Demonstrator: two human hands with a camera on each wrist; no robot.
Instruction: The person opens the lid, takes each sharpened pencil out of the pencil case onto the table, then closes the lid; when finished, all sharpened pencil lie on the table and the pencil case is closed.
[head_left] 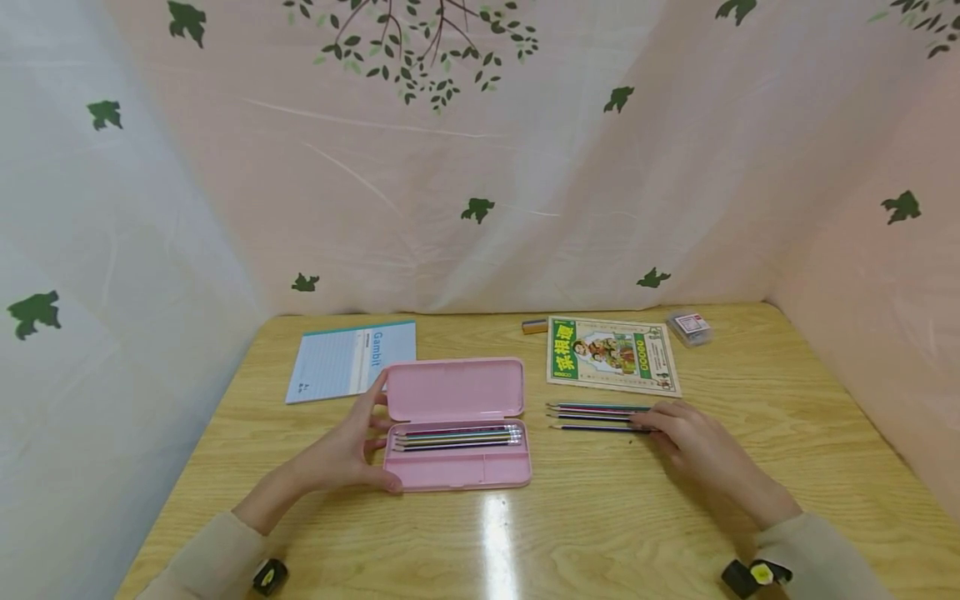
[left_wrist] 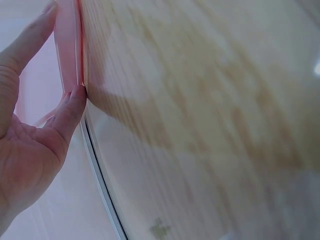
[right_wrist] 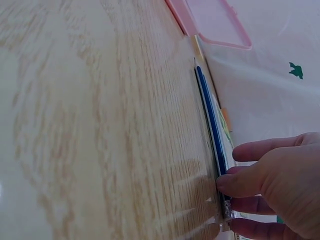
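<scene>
A pink pencil case [head_left: 446,485] lies with its lid raised. Several pencils [head_left: 453,437] with eraser ends rest in its rear compartment; the front compartments hold nothing. My left hand [head_left: 348,450] holds the case's left end, thumb at the front corner and fingers spread along the side up to the lid. To the right of the case, several more pencils [head_left: 596,410] lie side by side, tips pointing left. My right hand [head_left: 686,433] is over their eraser ends. In the right wrist view, its thumb and fingers pinch a dark blue pencil [right_wrist: 210,115] near the eraser, low along the table.
A blue notebook [head_left: 333,362] lies behind the case on the left. Behind the loose pencils is an illustrated booklet [head_left: 613,354], with a small orange-and-dark block [head_left: 535,327] left of it and a small clear box [head_left: 690,328] right of it. A curtain [head_left: 480,250] hangs along the table's back edge.
</scene>
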